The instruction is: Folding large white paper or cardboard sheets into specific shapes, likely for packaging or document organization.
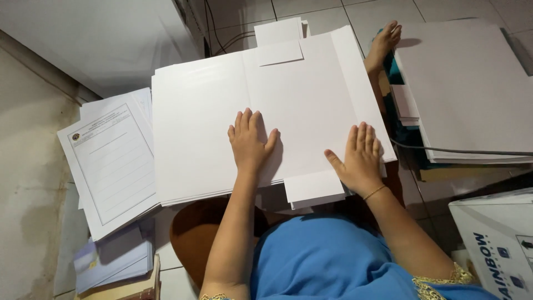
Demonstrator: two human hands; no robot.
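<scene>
A large white die-cut card sheet with flaps lies on top of a stack of like sheets across my lap. My left hand rests flat on its middle, fingers together and pointing away from me. My right hand presses flat on the sheet's right part near the near flap, with a thin gold bracelet at the wrist. Neither hand holds anything. My blue garment fills the bottom of the view.
A pile of printed forms lies at the left, with more papers and a book below it. Another stack of white sheets sits at the right beside my bare foot. A white box stands at bottom right. A cable crosses the right stack.
</scene>
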